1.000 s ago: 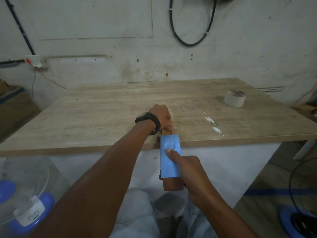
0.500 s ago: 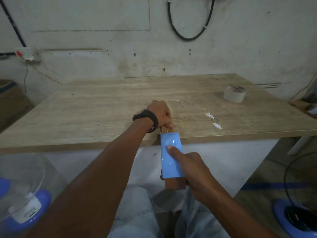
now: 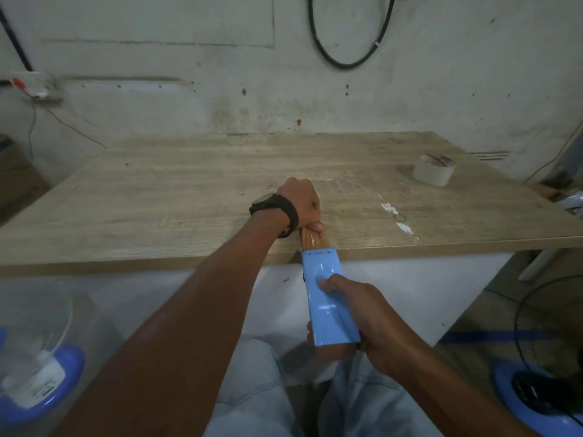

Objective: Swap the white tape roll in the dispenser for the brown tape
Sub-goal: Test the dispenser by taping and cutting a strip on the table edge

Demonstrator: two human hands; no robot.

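A light blue tape dispenser (image 3: 328, 302) is held just off the near edge of a wooden table (image 3: 189, 190), below the level of the tabletop and above the person's lap. It is gripped by the right hand (image 3: 362, 316), whose fingers are wrapped around the body from the right, with one fingertip pressed flat on the blue top face and another finger curled round the near left corner. A strip of brown tape (image 3: 314, 239) is seen running from the far end of the dispenser up onto the table edge. The end of this strip is pinched by the left hand (image 3: 301, 205), whose fingers are closed together in a fist-like clasp resting on the tabletop; a black wristwatch (image 3: 277, 209) is worn on that wrist. The brown roll itself is mostly hidden under the dispenser, only a brown edge showing at its near end. A white tape roll (image 3: 433, 170) is lying flat on the far right of the table, well apart from both hands. A black cable (image 3: 347, 61) is looped on the wall behind.
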